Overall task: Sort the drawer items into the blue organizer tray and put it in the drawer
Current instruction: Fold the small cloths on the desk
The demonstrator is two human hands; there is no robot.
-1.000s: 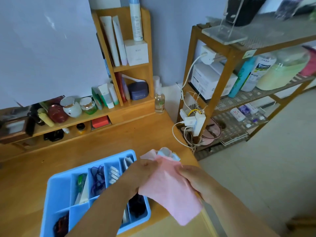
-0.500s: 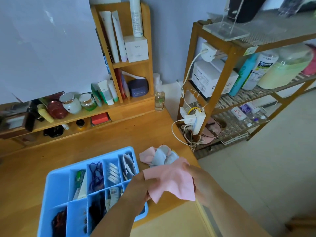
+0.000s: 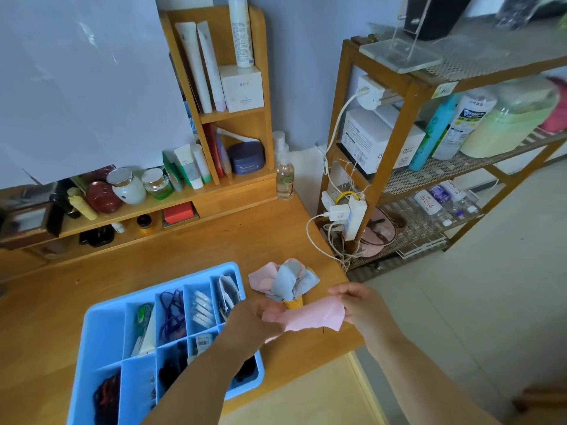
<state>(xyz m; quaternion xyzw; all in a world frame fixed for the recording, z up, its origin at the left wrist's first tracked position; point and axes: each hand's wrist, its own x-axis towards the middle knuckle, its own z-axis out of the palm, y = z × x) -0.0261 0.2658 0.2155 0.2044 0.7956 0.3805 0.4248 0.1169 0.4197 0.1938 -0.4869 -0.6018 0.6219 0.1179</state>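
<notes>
A blue organizer tray (image 3: 104,320) lies on the wooden desk at the lower left, its compartments holding a green pen, dark cords, white pads, packets and dark hair ties. A small pink cloth (image 3: 310,315) is stretched flat just right of the tray. My left hand (image 3: 254,320) pinches its left edge and my right hand (image 3: 357,305) pinches its right corner. Behind it, a heap of pink and grey-blue cloths (image 3: 285,279) lies on the desk, with something yellow under it.
The desk's right edge (image 3: 346,289) runs just under my right hand, with floor beyond. A wooden shelf unit (image 3: 242,118) with cosmetics lines the back. A wooden rack (image 3: 408,96) with boxes, bottles, a power strip and cables stands to the right.
The pink cloth hung loose and large from both hands a second ago. Now it is a smaller, flatter strip held low over the desk, and my hands have spread apart.
</notes>
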